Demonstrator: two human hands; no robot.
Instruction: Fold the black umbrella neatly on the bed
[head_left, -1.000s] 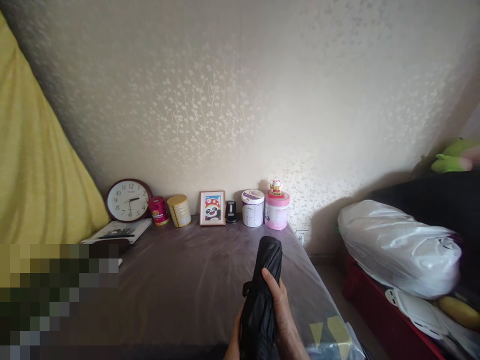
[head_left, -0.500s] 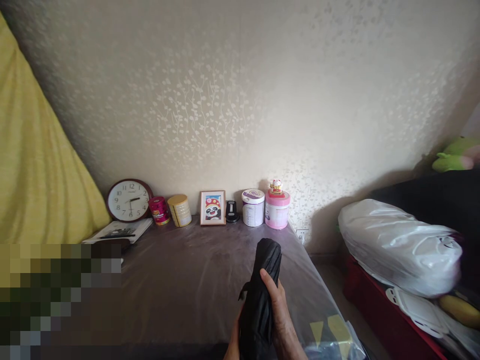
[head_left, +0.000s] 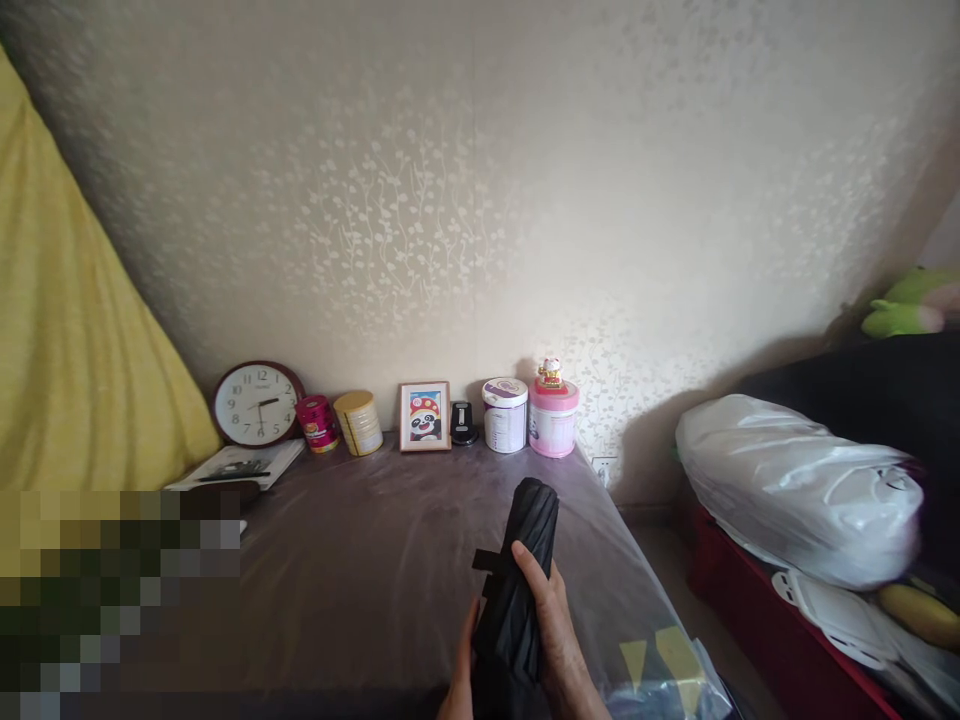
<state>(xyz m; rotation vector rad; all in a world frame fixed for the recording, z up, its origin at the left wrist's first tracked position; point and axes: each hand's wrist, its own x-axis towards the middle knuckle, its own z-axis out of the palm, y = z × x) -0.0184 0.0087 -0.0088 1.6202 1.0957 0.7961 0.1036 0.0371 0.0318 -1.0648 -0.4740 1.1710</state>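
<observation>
Between both hands (head_left: 556,628), the umbrella (head_left: 511,615) points away; its axis leans right.

Black strap (head_left: 487,560) of the folded umbrella (head_left: 507,625) now straight out leftward, drooping half a second ago

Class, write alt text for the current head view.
Left hand and right hand hold a folded black umbrella over a table. At its far side stand a clock, two cans, a panda picture and two tubs.
</observation>
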